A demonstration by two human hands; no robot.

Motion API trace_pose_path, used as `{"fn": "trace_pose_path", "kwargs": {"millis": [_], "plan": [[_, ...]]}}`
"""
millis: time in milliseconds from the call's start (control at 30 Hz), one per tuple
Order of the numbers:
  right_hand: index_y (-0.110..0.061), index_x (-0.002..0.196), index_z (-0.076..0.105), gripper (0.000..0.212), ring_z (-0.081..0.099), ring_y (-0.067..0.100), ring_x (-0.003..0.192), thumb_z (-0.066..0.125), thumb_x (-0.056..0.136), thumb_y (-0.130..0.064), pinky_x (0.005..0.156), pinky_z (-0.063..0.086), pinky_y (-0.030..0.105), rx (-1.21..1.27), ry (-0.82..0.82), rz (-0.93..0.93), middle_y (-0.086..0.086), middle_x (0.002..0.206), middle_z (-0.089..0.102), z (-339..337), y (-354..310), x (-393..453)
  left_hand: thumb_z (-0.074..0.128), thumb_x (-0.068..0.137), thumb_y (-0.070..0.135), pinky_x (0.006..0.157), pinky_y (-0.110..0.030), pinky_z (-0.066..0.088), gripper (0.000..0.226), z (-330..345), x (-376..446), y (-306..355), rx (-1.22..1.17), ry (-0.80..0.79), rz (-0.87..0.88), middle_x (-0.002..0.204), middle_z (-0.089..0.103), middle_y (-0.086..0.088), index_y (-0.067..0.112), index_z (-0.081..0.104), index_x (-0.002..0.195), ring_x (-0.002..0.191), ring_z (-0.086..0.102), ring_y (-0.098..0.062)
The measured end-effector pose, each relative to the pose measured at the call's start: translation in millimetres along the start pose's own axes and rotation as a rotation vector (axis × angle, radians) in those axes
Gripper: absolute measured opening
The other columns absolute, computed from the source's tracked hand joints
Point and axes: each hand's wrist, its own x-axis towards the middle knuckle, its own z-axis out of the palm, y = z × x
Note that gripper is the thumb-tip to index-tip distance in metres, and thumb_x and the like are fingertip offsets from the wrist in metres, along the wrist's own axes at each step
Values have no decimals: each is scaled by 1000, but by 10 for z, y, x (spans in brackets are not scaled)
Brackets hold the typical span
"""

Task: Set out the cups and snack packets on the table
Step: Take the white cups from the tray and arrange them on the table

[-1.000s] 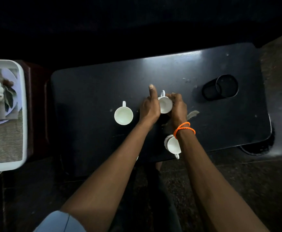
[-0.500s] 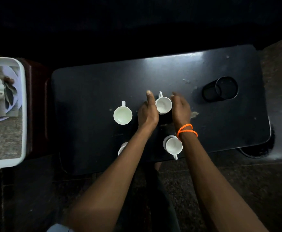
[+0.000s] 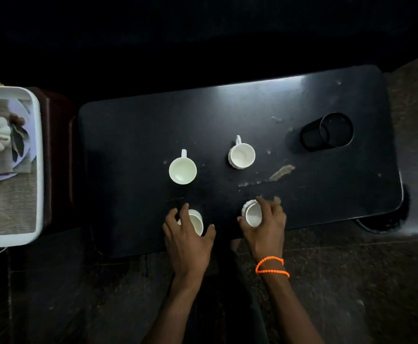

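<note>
A person leans over a low black table (image 3: 228, 115), both hands curled around the two near cups of a set of four. The left hand (image 3: 188, 242) cups the near-left cup (image 3: 196, 222) from behind, fingers draped over its rim; the right hand (image 3: 265, 225), an orange bead bracelet (image 3: 272, 266) at the wrist, wraps the near-right cup (image 3: 252, 214) with thumb on one side and fingers on the other. Whether either cup is lifted or merely steadied on the table cannot be told. The far-left cup (image 3: 182, 170) and far-right cup (image 3: 242, 155) stand upright and free, handles pointing away, well apart from each other. Both forearms reach straight in from the near edge, wrists low and close to parallel. The near pair sit close to the table's edge, so the sound course looks to be a light, even hold, nudging each cup inward to square with the cup behind it. A dark mesh holder (image 3: 327, 132) lies on its side toward the far right; a white tray (image 3: 37, 170) waits off the left end. No snack packets can be made out.
</note>
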Motion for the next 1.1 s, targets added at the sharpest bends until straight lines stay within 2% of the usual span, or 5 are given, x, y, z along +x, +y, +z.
{"fn": "trace_pose_path", "kwargs": {"millis": [133,300,533,833,1100], "plan": [[-10,128,67,61,50,27,110,86,69,-12,90,29,12,-16,49,-28,12,121,59,44,40,24,88,76,20,95,-50,54,68,33,-2,-97,-39,-10,27,138,54,-8,17,62,139,125,55,-32],[-13,126,67,63,49,26,110,87,67,-13,89,38,23,-16,49,-36,11,121,58,97,19,-29,88,75,17,95,-49,55,67,40,12,-128,-50,7,51,136,56,-8,16,64,137,124,57,-31],[-18,125,67,72,53,32,109,91,62,-45,90,51,43,-96,117,-39,11,119,58,102,-65,94,80,77,58,103,-47,46,87,-52,155,-64,-12,114,10,142,53,-7,16,52,148,130,53,-30],[-10,134,56,79,51,35,119,88,68,-39,98,45,39,63,126,-182,15,124,56,46,-708,986,88,71,51,99,-45,51,104,-302,1005,170,-164,128,110,148,43,-7,20,35,156,135,50,-30],[-7,113,65,48,55,32,103,79,73,-31,85,45,33,21,134,-214,14,110,61,150,-751,1114,91,69,31,82,-39,50,71,-302,1167,254,-146,107,152,125,59,-10,15,62,131,109,63,-33]]}}
